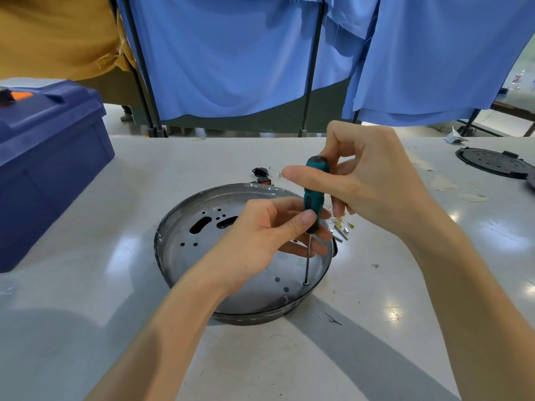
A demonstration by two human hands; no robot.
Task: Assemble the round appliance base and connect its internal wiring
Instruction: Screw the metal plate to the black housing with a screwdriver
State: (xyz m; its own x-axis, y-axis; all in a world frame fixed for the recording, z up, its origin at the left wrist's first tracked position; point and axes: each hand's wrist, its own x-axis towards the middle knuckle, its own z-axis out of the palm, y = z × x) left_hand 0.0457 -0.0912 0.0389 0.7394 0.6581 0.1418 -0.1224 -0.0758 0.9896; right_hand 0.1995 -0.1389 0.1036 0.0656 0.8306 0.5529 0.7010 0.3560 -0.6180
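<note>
Head view: round base [179, 253], a shiny sheet-metal pan with punched holes, slots and a dark rim, sits on the glossy white table [86, 314]. Screwdriver [314, 192] has a teal-black grippy handle and thin steel shaft. It stands near upright, tip on a screw [305, 282] by the near rim. Left hand [260, 235] pinches the lower handle; right hand [373, 183] curls round the top.

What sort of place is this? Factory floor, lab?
Likely an assembly workshop bench, screened off: a white worktable with a blue toolbox, a round metal base with a screwdriver set on a screw in it, and blue cloth screens on stands behind.
</note>
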